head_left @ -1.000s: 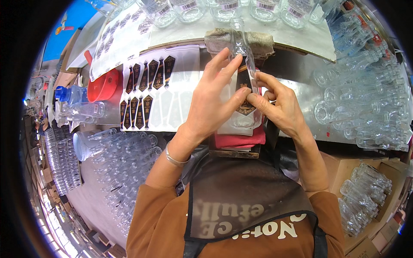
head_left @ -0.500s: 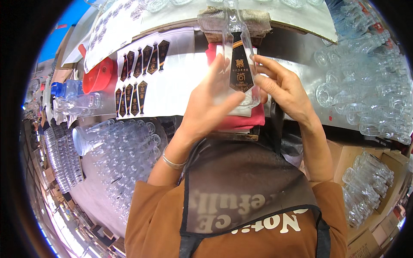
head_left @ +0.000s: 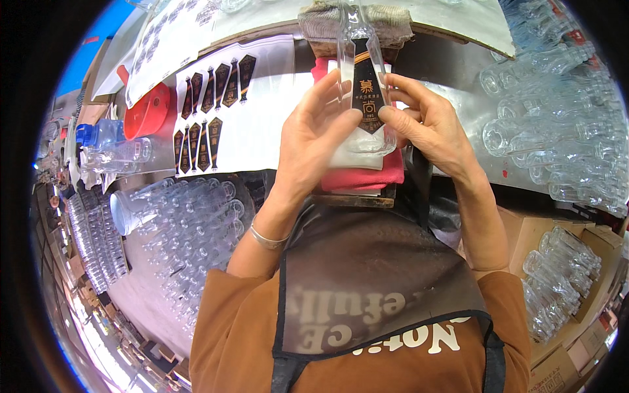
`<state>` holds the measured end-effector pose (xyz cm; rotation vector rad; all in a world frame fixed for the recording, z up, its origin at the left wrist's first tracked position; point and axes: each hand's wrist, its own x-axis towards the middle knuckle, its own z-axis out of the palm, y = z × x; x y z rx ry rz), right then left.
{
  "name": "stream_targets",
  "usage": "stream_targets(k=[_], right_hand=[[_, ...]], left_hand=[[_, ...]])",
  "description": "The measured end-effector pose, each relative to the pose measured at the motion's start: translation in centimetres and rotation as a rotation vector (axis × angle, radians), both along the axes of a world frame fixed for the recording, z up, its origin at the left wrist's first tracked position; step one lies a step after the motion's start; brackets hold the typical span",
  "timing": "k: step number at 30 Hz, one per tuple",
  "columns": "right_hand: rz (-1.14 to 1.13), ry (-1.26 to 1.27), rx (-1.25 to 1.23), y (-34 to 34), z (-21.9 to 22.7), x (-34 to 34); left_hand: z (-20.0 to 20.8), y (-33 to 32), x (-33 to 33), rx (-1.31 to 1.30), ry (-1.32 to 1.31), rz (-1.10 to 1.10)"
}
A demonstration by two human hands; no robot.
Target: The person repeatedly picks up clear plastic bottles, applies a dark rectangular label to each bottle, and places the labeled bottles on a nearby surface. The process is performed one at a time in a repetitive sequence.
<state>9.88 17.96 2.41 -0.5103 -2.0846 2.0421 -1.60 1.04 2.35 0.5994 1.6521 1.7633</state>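
Clear glass is pretty much everywhere we look, and right in the middle we've got one bottle (head_left: pixel 362 78) held up between both hands, neck pointing away from us, above a red cloth (head_left: pixel 363 175) on the table (head_left: pixel 275 131). Our left hand (head_left: pixel 314 141) comes up along the bottle's left side with the fingers (head_left: pixel 331 98) pressed close together and laid flat against the glass, thumb tip on the lower part of the black label (head_left: pixel 367 88) stuck down the front. Our right hand (head_left: pixel 426 124) is on the other side, its fingers also bunched together and pinching the bottle's right edge, thumb touching the label near the bottom. So both hands are closed on the bottle, not spread. Left of the cloth sits a white sheet (head_left: pixel 255 124) with two rows of black labels (head_left: pixel 206 111) still stuck on it, and further left a red cap-like thing (head_left: pixel 147 111) and a blue-capped plastic bottle (head_left: pixel 108 134). A whole pile of empty bottles (head_left: pixel 190 223) lies down by our left elbow, more bottles (head_left: pixel 557 131) are stacked well off to the right, and some poke out of cardboard boxes (head_left: pixel 563 262) lower right. We've got a thin bracelet (head_left: pixel 265 239) on the left wrist and a dark apron (head_left: pixel 380 288) over an orange shirt.
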Motion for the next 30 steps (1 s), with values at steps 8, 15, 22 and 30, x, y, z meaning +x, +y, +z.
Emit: stream_targets(k=[8, 15, 22, 30], right_hand=[[0.013, -0.011, -0.006, 0.1, -0.1, 0.0], [0.031, -0.062, -0.142, 1.4, 0.1, 0.3], [-0.242, 0.053, -0.469, 3.5, -3.5, 0.6], [-0.394, 0.253, -0.819, 3.8, -5.1, 0.9]], left_hand=[[-0.2, 0.0, 0.0, 0.004, -0.003, 0.008], [-0.5, 0.0, -0.3, 0.037, 0.003, 0.033], [2.0, 2.6, -3.7, -0.163, 0.981, -0.008], [1.0, 2.9, -3.9, -0.187, 1.006, -0.008]])
